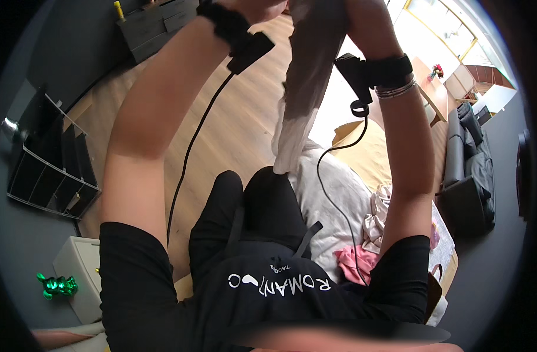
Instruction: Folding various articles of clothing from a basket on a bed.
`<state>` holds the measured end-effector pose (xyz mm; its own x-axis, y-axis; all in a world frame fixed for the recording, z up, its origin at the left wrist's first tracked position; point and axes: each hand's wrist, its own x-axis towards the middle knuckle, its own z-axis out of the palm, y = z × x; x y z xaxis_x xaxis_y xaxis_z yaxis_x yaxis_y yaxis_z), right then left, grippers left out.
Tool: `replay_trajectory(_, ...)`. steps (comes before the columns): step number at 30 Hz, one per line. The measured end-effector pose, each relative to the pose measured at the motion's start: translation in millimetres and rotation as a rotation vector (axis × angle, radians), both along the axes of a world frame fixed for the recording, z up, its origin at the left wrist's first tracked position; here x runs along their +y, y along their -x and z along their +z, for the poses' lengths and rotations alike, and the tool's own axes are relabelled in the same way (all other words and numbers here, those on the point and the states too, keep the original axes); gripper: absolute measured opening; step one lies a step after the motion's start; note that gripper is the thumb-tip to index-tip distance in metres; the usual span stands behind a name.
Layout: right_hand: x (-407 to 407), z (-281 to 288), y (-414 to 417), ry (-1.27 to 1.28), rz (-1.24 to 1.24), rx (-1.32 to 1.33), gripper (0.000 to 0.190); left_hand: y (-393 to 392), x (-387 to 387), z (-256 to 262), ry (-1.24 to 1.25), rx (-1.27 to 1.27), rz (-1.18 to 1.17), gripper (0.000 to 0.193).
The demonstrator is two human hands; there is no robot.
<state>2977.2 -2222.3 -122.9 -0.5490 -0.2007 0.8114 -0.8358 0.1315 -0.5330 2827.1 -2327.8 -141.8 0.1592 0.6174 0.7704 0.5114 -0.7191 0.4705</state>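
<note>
A dark grey and white cloth garment [310, 75] hangs down between my raised forearms. Its pale lower end reaches just above my knees, and its top runs out of the frame. At the upper edge, my left hand [268, 9] is close beside the cloth on its left. My right hand [367, 26] is against its right side, with only the heel and wrist showing. The fingers of both hands are cut off by the frame, so their grip on the cloth is hidden. Each wrist carries a black strapped device with a cable.
On the bed [330, 198] to my right lie a pink cloth [358, 263], crumpled pale fabric [375, 220] and a yellow cloth [367, 149]. Further right stands a black sofa [468, 185]. At left are a black shelf unit [53, 171] and a white cabinet [72, 273].
</note>
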Motion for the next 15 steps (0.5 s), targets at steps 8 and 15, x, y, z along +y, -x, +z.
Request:
replay_trajectory(8, -8.0, 13.7, -29.4, 0.136, -0.233, 0.030, 0.026, -25.9, -30.5, -163.6, 0.358, -0.603, -0.078, 0.086)
replay_trajectory(15, 10.6, 4.3, -18.0, 0.313, -0.044, -0.006, 0.028, -75.3, -27.7, -171.1, 0.301, -0.707, -0.247, 0.102)
